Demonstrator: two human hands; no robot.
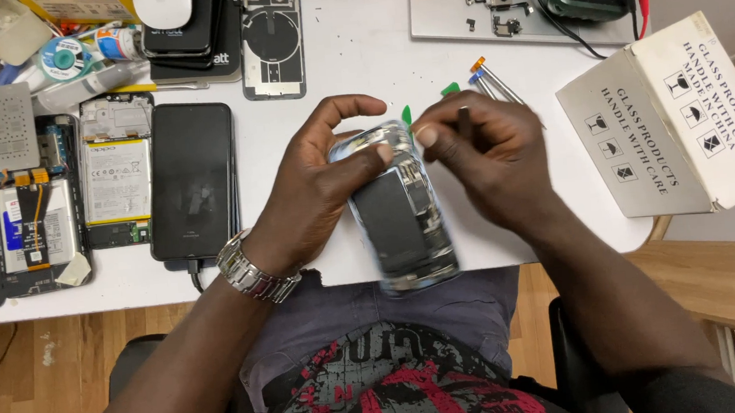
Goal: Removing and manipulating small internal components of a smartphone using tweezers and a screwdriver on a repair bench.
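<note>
The left hand (314, 189) grips an opened phone (403, 212), its back already off and insides bare; the right hand (477, 150) pinches a thin dark tool (464, 120) at its top edge, parts apparently yet to come out.

Left hand (318, 188) grips opened phone (398, 208) over white table (356, 59) edge; right hand (477, 150) pinches thin dark tool (464, 120) at phone top.
</note>
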